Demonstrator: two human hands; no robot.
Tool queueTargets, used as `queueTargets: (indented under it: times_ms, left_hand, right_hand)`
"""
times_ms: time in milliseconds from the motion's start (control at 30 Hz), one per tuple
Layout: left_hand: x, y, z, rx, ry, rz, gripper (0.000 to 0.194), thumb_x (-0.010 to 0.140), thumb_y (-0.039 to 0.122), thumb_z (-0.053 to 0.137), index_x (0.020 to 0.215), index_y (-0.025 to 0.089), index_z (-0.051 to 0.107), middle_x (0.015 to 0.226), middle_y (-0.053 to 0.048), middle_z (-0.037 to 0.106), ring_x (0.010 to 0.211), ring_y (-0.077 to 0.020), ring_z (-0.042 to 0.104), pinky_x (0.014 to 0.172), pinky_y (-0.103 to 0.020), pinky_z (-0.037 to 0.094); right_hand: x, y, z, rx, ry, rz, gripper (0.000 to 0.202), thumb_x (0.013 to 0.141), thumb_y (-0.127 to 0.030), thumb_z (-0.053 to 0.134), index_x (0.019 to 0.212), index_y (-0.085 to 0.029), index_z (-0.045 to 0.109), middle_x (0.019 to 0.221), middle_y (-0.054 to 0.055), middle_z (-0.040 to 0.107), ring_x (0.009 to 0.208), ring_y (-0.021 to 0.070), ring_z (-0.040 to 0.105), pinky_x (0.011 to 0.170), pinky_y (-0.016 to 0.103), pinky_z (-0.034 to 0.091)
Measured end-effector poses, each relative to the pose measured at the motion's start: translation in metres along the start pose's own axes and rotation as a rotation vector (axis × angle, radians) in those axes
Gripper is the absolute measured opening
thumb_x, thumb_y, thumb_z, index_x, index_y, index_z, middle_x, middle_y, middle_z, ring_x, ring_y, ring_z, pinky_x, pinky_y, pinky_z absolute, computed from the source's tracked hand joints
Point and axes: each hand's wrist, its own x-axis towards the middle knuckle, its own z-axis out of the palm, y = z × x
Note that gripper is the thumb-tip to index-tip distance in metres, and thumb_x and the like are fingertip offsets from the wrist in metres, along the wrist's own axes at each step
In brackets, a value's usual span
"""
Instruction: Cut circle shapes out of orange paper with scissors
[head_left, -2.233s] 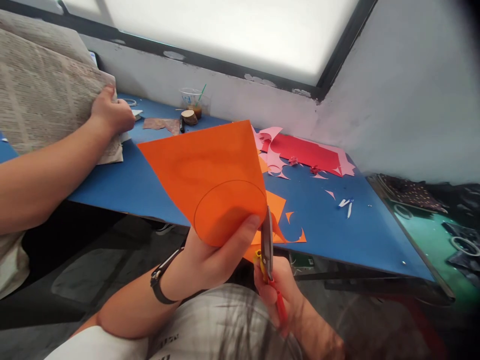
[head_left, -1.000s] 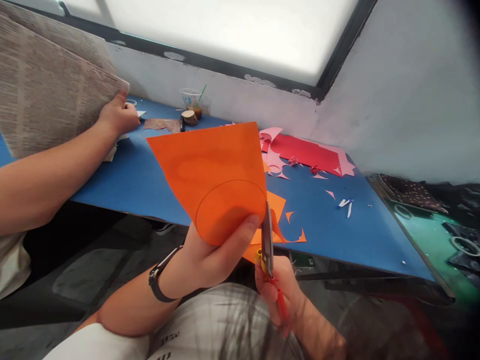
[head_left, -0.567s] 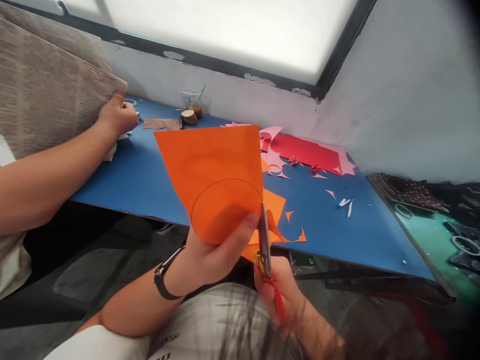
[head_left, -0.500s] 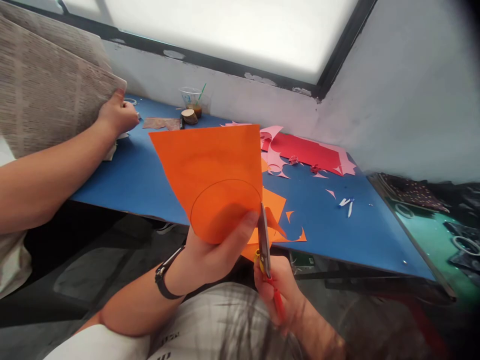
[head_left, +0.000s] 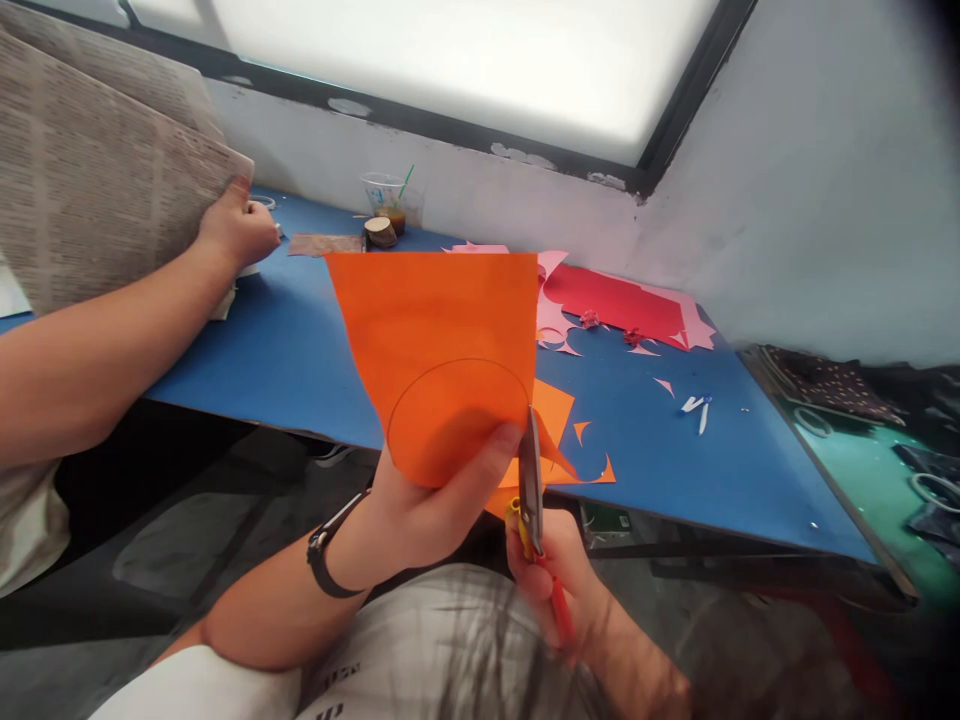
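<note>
An orange paper sheet [head_left: 442,310] with a circle drawn on it stands upright above my lap, gripped low by my left hand [head_left: 442,510], thumb on the front. The sheet's lower part is cut along the circle's outline. My right hand [head_left: 559,570] is closed around the red and yellow handles of scissors [head_left: 531,480]. Their blades point up at the sheet's right edge, touching the circle's line. A partly cut orange strip [head_left: 551,445] hangs just right of the blades.
Orange scraps [head_left: 581,431], a red sheet [head_left: 615,305] and pink cut paper [head_left: 555,320] lie on the blue table [head_left: 750,480]. A plastic cup [head_left: 386,205] and a wood piece [head_left: 379,232] stand at the back. At left another person's hand [head_left: 238,228] holds newspaper [head_left: 97,170].
The orange sheet's upper part has swung slightly right, and the scissor blades have shifted slightly right with its edge. Both hands keep their hold.
</note>
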Motion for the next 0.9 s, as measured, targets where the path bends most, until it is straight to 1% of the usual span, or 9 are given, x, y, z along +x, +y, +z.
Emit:
queueTargets:
  times_ms: [67, 167, 267, 333, 467, 567, 700, 800, 900]
  left_hand:
    - [0.002, -0.001, 0.001, 0.005, -0.011, 0.011, 0.031, 0.121, 0.012, 0.082, 0.131, 0.031, 0.104, 0.114, -0.005, 0.099, 0.107, -0.0276, 0.097, 0.102, -0.035, 0.083]
    - [0.002, -0.01, 0.006, 0.016, 0.05, 0.111, 0.034, 0.125, 0.017, 0.072, 0.134, 0.028, 0.103, 0.11, 0.002, 0.096, 0.099, -0.0228, 0.097, 0.09, -0.032, 0.081]
    - [0.002, -0.019, 0.01, 0.019, 0.072, 0.189, 0.033, 0.125, 0.02, 0.069, 0.135, 0.021, 0.101, 0.108, 0.004, 0.095, 0.094, -0.0189, 0.095, 0.084, -0.027, 0.075]
    - [0.002, -0.021, 0.012, 0.017, 0.062, 0.189, 0.031, 0.123, 0.019, 0.071, 0.133, 0.019, 0.1, 0.109, 0.003, 0.095, 0.094, -0.0191, 0.095, 0.084, -0.028, 0.075]
    - [0.006, -0.016, 0.014, -0.029, 0.052, 0.141, 0.029, 0.123, 0.018, 0.066, 0.115, 0.016, 0.095, 0.104, 0.003, 0.093, 0.09, -0.0202, 0.096, 0.081, -0.032, 0.077]
    - [0.008, -0.01, 0.014, -0.052, 0.063, 0.128, 0.031, 0.123, 0.019, 0.065, 0.111, 0.017, 0.093, 0.1, 0.004, 0.092, 0.087, -0.0193, 0.096, 0.078, -0.029, 0.076]
    - [0.007, -0.003, 0.011, -0.057, 0.032, 0.05, 0.027, 0.123, 0.018, 0.072, 0.117, 0.021, 0.098, 0.104, 0.002, 0.095, 0.091, -0.0221, 0.098, 0.082, -0.03, 0.08]
    - [0.004, 0.0, 0.008, -0.07, 0.039, -0.022, 0.023, 0.123, 0.018, 0.078, 0.117, 0.023, 0.1, 0.104, 0.0, 0.095, 0.093, -0.0258, 0.099, 0.085, -0.035, 0.083]
    - [0.002, -0.002, 0.008, -0.084, 0.049, -0.03, 0.022, 0.124, 0.02, 0.08, 0.117, 0.025, 0.101, 0.101, 0.001, 0.093, 0.093, -0.0256, 0.098, 0.086, -0.036, 0.083]
  right_hand:
    - [0.003, -0.003, -0.001, 0.014, -0.009, 0.013, 0.091, 0.11, -0.109, 0.067, 0.073, -0.027, 0.05, 0.066, -0.003, 0.048, 0.058, 0.0152, 0.041, 0.055, 0.035, 0.03]
    - [0.004, -0.007, -0.004, 0.033, -0.04, 0.049, 0.087, 0.112, -0.103, 0.071, 0.074, -0.028, 0.05, 0.064, -0.004, 0.047, 0.056, 0.0146, 0.041, 0.052, 0.033, 0.029]
    - [0.003, -0.006, -0.005, 0.034, -0.041, 0.052, 0.088, 0.11, -0.106, 0.069, 0.075, -0.028, 0.051, 0.065, -0.003, 0.049, 0.058, 0.0154, 0.042, 0.052, 0.033, 0.03]
    - [0.002, 0.0, -0.003, 0.02, -0.022, 0.056, 0.09, 0.108, -0.111, 0.066, 0.075, -0.028, 0.052, 0.065, -0.002, 0.051, 0.058, 0.0162, 0.045, 0.052, 0.033, 0.031]
    - [0.006, 0.02, 0.003, 0.014, -0.015, 0.024, 0.097, 0.1, -0.12, 0.056, 0.066, -0.031, 0.046, 0.054, -0.003, 0.043, 0.048, 0.0157, 0.04, 0.047, 0.034, 0.027]
    - [0.01, 0.025, 0.005, 0.036, -0.031, 0.02, 0.098, 0.095, -0.124, 0.058, 0.063, -0.032, 0.043, 0.05, -0.003, 0.04, 0.046, 0.0158, 0.039, 0.045, 0.034, 0.024]
    - [0.007, 0.009, 0.003, 0.056, -0.031, 0.074, 0.096, 0.098, -0.118, 0.07, 0.068, -0.03, 0.046, 0.058, -0.004, 0.044, 0.052, 0.015, 0.041, 0.048, 0.033, 0.027]
    - [0.0, -0.003, 0.003, 0.088, 0.001, 0.113, 0.095, 0.102, -0.119, 0.067, 0.075, -0.03, 0.049, 0.065, -0.005, 0.042, 0.057, 0.0148, 0.037, 0.049, 0.033, 0.026]
    - [-0.001, -0.009, 0.002, 0.085, 0.01, 0.104, 0.093, 0.105, -0.115, 0.068, 0.077, -0.029, 0.049, 0.068, -0.006, 0.041, 0.059, 0.0145, 0.035, 0.052, 0.034, 0.025]
